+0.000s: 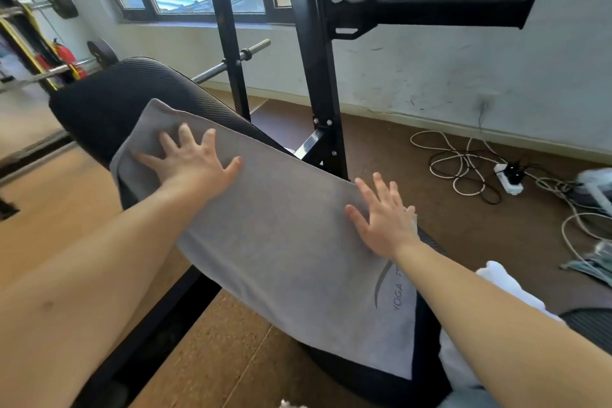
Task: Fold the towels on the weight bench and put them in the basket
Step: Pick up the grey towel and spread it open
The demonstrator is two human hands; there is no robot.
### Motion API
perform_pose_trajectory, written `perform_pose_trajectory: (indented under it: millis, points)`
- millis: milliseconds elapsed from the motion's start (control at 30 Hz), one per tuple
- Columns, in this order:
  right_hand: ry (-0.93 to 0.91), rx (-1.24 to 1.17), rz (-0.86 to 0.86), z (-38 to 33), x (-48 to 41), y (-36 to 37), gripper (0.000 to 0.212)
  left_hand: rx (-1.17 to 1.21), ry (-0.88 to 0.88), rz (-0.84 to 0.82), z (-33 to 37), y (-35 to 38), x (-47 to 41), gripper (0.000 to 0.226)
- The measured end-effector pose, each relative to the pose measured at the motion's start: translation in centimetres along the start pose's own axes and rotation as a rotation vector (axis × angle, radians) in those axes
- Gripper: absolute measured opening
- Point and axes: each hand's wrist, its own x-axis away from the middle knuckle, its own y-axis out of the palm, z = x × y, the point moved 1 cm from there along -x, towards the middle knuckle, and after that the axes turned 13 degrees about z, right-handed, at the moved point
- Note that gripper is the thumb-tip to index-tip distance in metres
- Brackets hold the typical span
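Note:
A grey towel (284,242) with a printed logo lies spread lengthwise along the black padded weight bench (109,93). My left hand (192,159) presses flat on the towel's far end, fingers spread. At the towel's right edge, nearer to me, my right hand (384,215) rests flat with straight fingers. A white towel (503,288) shows partly behind my right forearm on the near end of the bench. No basket is in view.
The black rack uprights (314,76) and a side arm (430,13) stand just behind the bench. A barbell (231,63) lies across the rack. Cables and a power strip (510,175) sprawl on the brown floor at right. Weight plates (59,0) hang at far left.

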Motion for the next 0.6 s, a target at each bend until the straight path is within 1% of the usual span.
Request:
perform_pose_trajectory:
  millis: [67, 100, 233, 367, 433, 500, 533, 600]
  points:
    - [0.038, 0.022, -0.094, 0.1, 0.4, 0.8, 0.076, -0.022, 0.018, -0.034, -0.1, 0.5, -0.1, 0.091]
    - [0.057, 0.029, -0.113, 0.2, 0.7, 1.1, 0.078, -0.035, 0.028, -0.042, -0.1, 0.6, -0.4, 0.093]
    - [0.117, 0.023, -0.099, 0.2, 1.1, 1.2, 0.083, -0.066, 0.091, -0.046, 0.6, 0.6, -2.0, 0.097]
    - [0.234, 0.025, -0.051, 0.8, 2.2, 1.6, 0.090, -0.067, 0.177, -0.024, 1.1, 0.7, -3.4, 0.096]
    - [0.269, 0.025, -0.051, 0.9, 2.7, 1.7, 0.091, -0.061, 0.239, -0.017, 1.3, 0.7, -4.1, 0.092]
    - [0.295, 0.012, -0.066, 0.8, 2.9, 1.5, 0.089, -0.004, 0.300, 0.007, 1.3, 0.6, -4.5, 0.083]
    - [0.307, 0.008, -0.076, 0.8, 3.0, 1.4, 0.088, 0.061, 0.309, 0.040, 1.3, 0.5, -4.3, 0.075]
    - [0.316, 0.025, -0.089, 0.6, 2.9, 1.2, 0.086, 0.194, 0.267, 0.146, 1.0, 0.2, -3.4, 0.062]
